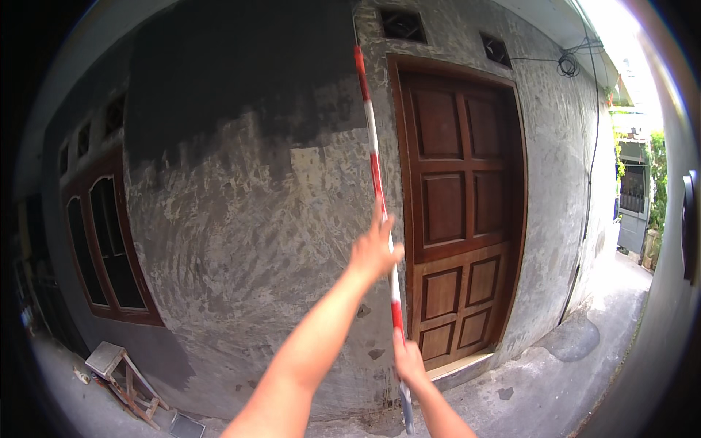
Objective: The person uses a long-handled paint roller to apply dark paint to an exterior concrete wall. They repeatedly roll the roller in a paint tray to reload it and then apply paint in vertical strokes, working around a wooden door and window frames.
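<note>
A long red-and-white striped pole stands nearly upright before me, its top leaning slightly left. My right hand grips it low down, around the lower red band. Higher up, my left hand is loosely around the pole, some fingers stretched along it; motion blurs this hand. A thin rod continues from the pole's red upper end towards the top of the view, where any tool head is hidden. Behind the pole is a plastered wall, rough and patchy grey below, with a dark grey coated area above.
Right of the pole is a panelled wooden door. A wooden-framed window is at left, above a small wooden step stool and a dark square tray-like object. Coiled cable hangs high right. A pale wall borders the alley.
</note>
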`<state>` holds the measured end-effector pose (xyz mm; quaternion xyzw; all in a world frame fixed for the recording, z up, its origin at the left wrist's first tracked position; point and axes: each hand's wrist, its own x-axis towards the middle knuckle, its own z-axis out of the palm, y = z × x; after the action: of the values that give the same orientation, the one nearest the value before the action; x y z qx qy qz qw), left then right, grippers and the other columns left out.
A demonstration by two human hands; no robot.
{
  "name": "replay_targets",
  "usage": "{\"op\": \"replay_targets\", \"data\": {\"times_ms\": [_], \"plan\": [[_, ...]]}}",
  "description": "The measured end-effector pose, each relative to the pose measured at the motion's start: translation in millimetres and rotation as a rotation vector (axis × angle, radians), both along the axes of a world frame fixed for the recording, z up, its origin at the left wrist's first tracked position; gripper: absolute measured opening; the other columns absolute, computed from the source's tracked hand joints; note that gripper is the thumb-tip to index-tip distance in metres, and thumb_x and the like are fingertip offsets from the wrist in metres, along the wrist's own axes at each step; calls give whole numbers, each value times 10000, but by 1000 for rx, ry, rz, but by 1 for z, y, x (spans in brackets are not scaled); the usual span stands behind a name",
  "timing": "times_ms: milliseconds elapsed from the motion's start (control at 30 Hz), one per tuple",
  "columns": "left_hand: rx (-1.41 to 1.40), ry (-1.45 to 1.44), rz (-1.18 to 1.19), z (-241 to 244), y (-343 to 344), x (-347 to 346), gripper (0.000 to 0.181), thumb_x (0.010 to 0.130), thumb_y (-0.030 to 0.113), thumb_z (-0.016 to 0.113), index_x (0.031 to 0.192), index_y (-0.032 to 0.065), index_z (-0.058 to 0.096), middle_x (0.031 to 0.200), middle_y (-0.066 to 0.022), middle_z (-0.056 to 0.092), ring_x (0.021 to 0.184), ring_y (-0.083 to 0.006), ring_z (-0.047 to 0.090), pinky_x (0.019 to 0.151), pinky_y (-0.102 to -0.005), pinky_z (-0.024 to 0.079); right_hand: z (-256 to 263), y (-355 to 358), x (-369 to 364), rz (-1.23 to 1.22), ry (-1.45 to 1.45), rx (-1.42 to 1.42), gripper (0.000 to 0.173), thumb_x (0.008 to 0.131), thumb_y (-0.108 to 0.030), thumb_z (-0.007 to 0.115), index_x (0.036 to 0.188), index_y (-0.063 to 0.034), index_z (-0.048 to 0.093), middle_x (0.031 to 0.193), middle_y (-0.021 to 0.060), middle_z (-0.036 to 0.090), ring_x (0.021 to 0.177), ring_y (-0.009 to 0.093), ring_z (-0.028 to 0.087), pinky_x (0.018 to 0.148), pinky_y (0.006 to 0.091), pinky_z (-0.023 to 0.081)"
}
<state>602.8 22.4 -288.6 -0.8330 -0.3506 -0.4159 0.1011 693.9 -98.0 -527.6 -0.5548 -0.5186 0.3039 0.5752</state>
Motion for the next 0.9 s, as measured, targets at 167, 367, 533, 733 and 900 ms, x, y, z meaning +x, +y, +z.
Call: {"op": "replay_targets", "data": {"times_ms": [167, 367, 533, 733, 900], "plan": [[-62, -110, -108, -167, -61, -13, 655, 753, 188, 656, 1394, 92, 563, 1785, -180, 113, 990, -492, 738, 807, -549, 632, -169, -79, -21, -111, -73, -19, 763, 1092, -594, 464, 717, 54, 612, 616, 235, 561, 656, 292, 652, 670, 506, 488], [-33, -54, -95, -60, -40, 9, 707, 784, 249, 651, 1466, 99, 539, 1798, -121, 93, 1015, -500, 736, 891, -552, 620, -61, -54, 2, -80, -45, -53, 783, 1091, -651, 421, 691, 7, 562, 586, 143, 552, 549, 256, 615, 564, 449, 487], [69, -4, 130, 110, -7, -1, 755, 834, 360, 664, 1542, 171, 482, 1806, -74, 80, 1186, -471, 697, 1064, -548, 546, 125, -27, 4, 265, 203, -102, 581, 1083, -663, 466, 940, -100, 457, 669, 16, 473, 485, 142, 485, 453, 366, 468], [111, -47, 95, 134, -45, 4, 717, 806, 365, 636, 1489, 183, 513, 1794, -95, 161, 1166, -478, 700, 1064, -561, 531, 109, -99, 22, 522, 349, 259, 425, 1131, -361, 508, 1445, -88, 422, 812, 122, 651, 507, 153, 603, 474, 312, 519], [84, -115, -113, 10, -73, 24, 669, 727, 283, 623, 1363, 81, 572, 1772, -210, 160, 1028, -512, 732, 899, -575, 605, -9, -131, 35, 381, 408, 79, 489, 1123, -481, 516, 1438, -109, 549, 733, 30, 589, 513, 169, 527, 482, 321, 486]]}}
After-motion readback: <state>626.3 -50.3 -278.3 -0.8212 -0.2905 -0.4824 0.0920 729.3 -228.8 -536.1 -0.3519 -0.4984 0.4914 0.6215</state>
